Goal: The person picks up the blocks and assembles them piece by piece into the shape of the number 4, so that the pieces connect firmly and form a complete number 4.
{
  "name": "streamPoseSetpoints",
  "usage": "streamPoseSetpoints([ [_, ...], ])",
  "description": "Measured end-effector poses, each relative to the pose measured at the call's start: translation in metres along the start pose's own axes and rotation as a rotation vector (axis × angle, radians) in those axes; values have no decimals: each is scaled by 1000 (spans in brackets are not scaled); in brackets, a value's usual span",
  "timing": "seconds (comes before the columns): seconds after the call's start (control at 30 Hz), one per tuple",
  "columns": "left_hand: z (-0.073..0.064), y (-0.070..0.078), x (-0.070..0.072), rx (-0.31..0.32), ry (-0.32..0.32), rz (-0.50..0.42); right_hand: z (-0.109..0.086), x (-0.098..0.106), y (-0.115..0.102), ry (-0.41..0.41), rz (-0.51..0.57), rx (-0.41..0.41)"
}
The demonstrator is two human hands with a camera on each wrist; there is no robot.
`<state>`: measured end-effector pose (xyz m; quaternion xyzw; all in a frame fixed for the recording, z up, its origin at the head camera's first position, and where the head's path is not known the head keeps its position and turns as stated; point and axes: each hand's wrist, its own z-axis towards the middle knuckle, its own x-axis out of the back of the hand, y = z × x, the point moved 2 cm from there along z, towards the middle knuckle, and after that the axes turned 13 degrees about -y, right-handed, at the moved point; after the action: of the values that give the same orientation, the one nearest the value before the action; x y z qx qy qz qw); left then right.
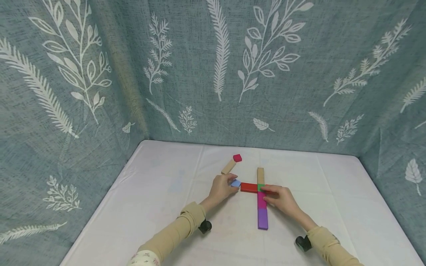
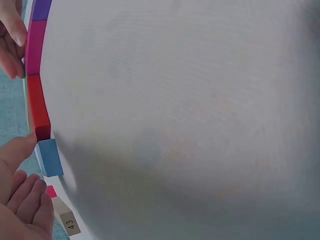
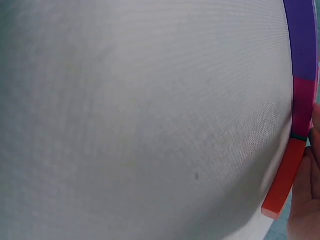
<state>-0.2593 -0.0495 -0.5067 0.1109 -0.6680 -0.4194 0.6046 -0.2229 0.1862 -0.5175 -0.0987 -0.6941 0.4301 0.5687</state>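
A cross of blocks lies on the white cloth. A green block (image 1: 261,187) is at its centre, a wooden block (image 1: 260,175) above, magenta (image 1: 261,199) and purple (image 1: 263,218) blocks below. A red block (image 1: 249,187) extends left; an orange-red block (image 3: 284,177) extends right. My left hand (image 1: 223,187) pinches a light-blue block (image 1: 236,183) beside the red block's left end, thumb near the joint in the left wrist view. Fairly straight fingers of my right hand (image 1: 281,199) rest at the green and magenta blocks, partly covering the orange-red one.
Beyond my left hand lie a loose wooden block (image 1: 228,167), marked 43 in the left wrist view, and a small red block (image 1: 237,158) at its far end. A patterned blue-green curtain (image 1: 199,74) hangs behind the table (image 1: 159,166).
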Motion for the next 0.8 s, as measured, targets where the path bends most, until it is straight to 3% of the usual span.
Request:
streamPoseSetpoints([
  [0.4, 10, 3, 10, -1, 36, -154, 0, 0, 1, -2, 21, -2],
  [0.57, 17, 8, 21, -21, 83, -179, 0, 0, 1, -9, 21, -8],
  [0.8, 31, 12, 41, 4, 124, -176, 0, 0, 1, -8, 15, -9],
])
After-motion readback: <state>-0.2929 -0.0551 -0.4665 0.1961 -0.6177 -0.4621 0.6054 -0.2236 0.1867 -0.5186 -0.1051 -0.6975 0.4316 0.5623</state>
